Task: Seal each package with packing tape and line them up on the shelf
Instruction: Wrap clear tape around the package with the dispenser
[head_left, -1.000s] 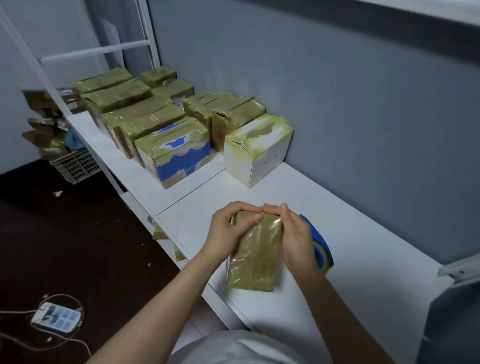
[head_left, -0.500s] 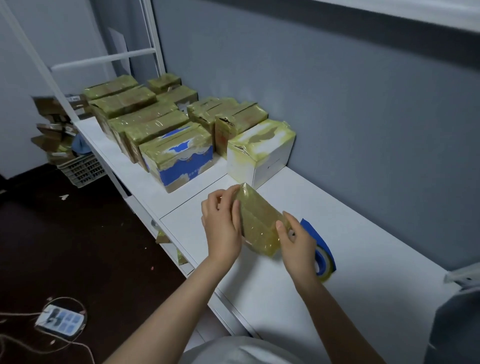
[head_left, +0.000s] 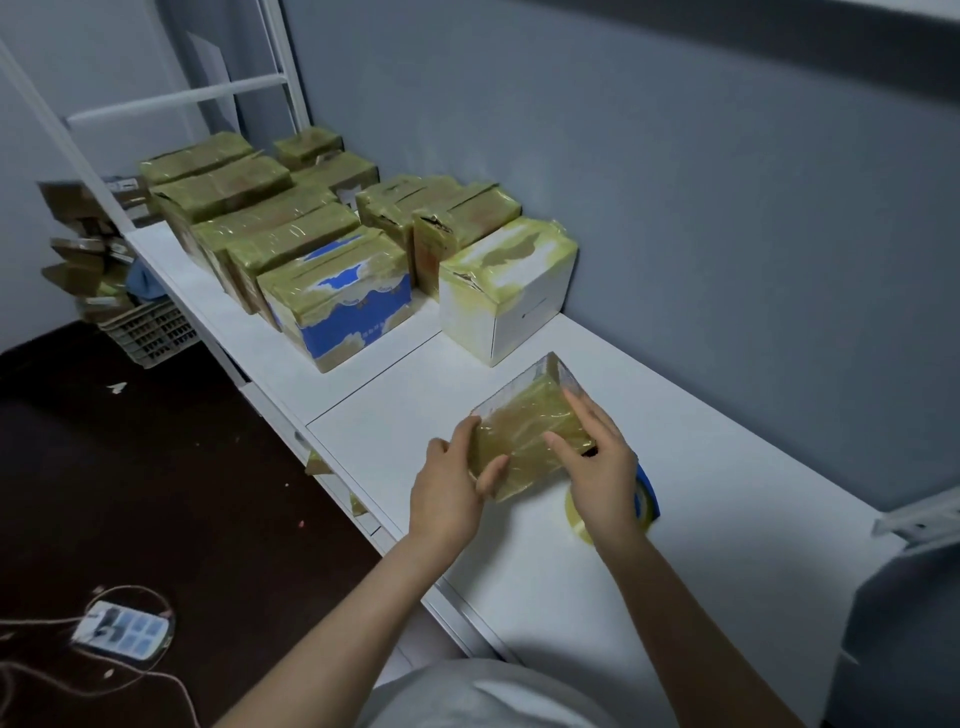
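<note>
- Head view: a small package (head_left: 524, 431), wrapped all over in glossy yellowish tape, is held between both hands above the near half of the white shelf (head_left: 727, 519), close to its front edge and tilted, with its far corner raised.
- The left hand (head_left: 447, 488) grips the package's near-left end, thumb on the top face and fingers curled round the edge.
- The right hand (head_left: 597, 467) grasps the right side, thumb laid across the top face and forefinger stretched along the right edge; its other fingers are hidden.
- A tape roll (head_left: 576, 519) with a blue holder lies on the shelf just under and behind the right hand, partly covered by it.
- Toward the shelf's far left end stand the taped packages in close rows; nearest are a white box (head_left: 506, 291) by the grey wall and a blue-and-white box (head_left: 337, 306) at the front edge.
- On the dark floor to the left lie a power strip (head_left: 122, 623) with its cables and a plastic crate (head_left: 150, 327).
</note>
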